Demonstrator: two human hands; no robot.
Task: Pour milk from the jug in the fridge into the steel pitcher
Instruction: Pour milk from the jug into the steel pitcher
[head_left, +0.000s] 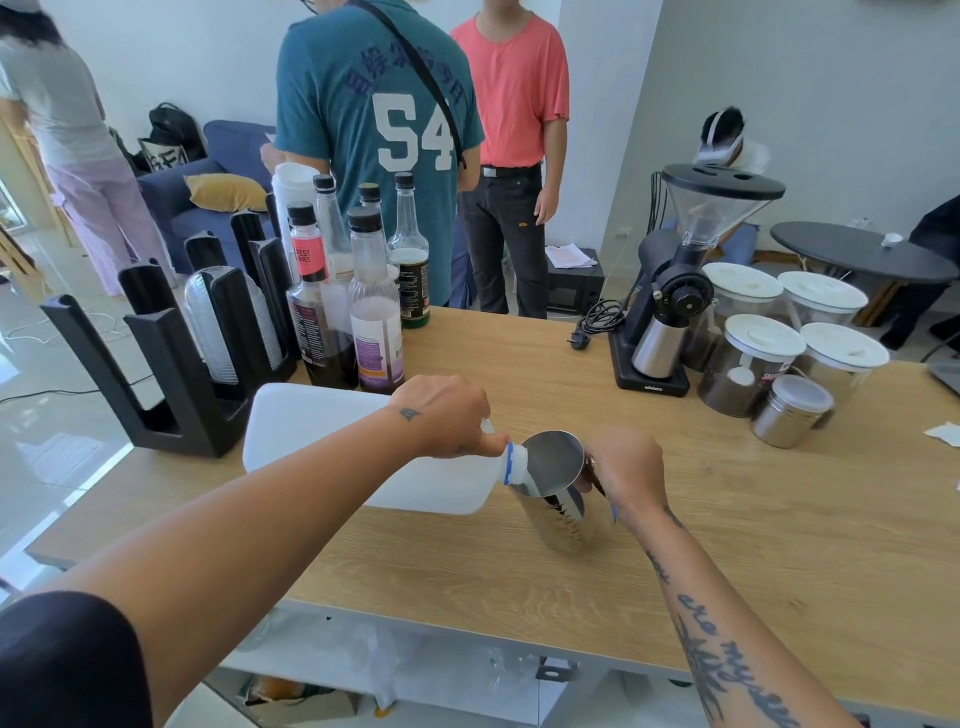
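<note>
Left grip (447, 415) clamped round the neck of the jug (332, 447), right grip (623, 473) curled on the handle of the pitcher (561, 504).
I see the white jug tipped on its side over the desk (753, 519), blue-ringed mouth at the pitcher's rim; the pitcher leans towards it, bottles (374, 312) behind.

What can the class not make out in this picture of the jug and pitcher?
Head view only.
Milk left in the jug: its opaque walls hide it.
Handle of the jug: the left hand covers it.
Handle of the steel pitcher: the right hand covers it.
Print on the bottle labels: too small.
</note>
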